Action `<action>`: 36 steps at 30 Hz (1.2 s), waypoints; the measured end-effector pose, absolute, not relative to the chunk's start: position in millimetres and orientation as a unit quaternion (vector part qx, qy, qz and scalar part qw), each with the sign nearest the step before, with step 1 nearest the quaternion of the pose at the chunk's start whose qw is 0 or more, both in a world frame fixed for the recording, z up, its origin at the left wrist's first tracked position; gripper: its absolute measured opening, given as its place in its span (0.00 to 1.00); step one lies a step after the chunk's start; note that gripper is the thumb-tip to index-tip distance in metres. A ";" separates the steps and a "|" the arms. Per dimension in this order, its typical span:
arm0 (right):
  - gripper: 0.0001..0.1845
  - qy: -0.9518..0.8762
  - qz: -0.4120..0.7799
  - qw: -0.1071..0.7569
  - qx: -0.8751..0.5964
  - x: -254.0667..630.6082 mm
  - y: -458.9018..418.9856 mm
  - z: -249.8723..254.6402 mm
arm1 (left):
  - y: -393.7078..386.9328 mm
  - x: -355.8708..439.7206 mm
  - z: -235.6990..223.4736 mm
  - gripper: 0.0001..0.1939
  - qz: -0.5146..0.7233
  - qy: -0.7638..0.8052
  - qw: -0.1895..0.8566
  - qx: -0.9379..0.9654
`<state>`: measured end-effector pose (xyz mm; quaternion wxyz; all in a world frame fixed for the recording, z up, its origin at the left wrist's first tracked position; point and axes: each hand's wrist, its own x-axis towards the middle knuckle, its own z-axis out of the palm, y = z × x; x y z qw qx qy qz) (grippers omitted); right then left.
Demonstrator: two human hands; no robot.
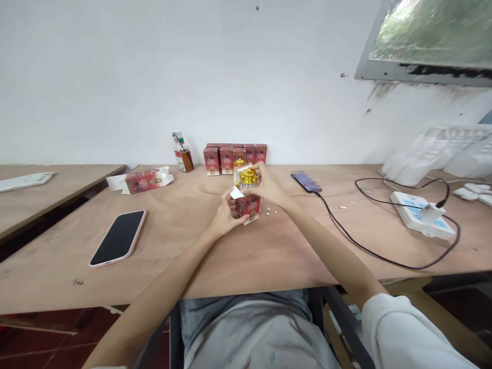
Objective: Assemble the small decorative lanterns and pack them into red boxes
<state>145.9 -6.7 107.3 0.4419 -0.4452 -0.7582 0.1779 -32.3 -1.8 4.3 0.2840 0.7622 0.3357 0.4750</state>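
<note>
My left hand (225, 213) is wrapped round a small red printed box (249, 206), whose white flap stands up at the open top. Above the box's mouth, my right hand (269, 186) pinches a small ornament (249, 177) with a shiny gold lid and a clear body. The ornament's lower part is hidden by the box and fingers, so I cannot tell how far inside it sits. Just behind, a second gold-topped ornament (239, 163) stands before a group of red boxes (211, 161).
An unfolded red box (145, 180) and a bottle of brown liquid (184, 158) are at the back left. A pink-edged phone (118, 238) lies front left. Rightward are another phone (306, 181), a black cable (348, 237), a white power strip (418, 215) and small white bits (268, 211).
</note>
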 end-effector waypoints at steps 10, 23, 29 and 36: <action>0.15 -0.784 0.108 0.383 -0.476 151.3 2.5 102.7 | -6.9 -31.3 10.9 0.59 0.468 0.348 0.297 0.756; 0.10 -0.671 0.311 0.590 -0.324 153.4 9.2 102.2 | -5.4 -36.8 11.2 0.55 0.439 0.363 0.210 0.795; 0.31 -0.684 0.286 0.558 -0.372 150.0 6.2 102.0 | -10.1 -39.5 17.1 0.43 0.424 0.332 0.151 0.829; 0.21 -0.738 0.328 0.504 -0.306 151.3 -1.9 106.7 | -6.2 -42.7 18.5 0.42 0.441 0.315 0.202 0.816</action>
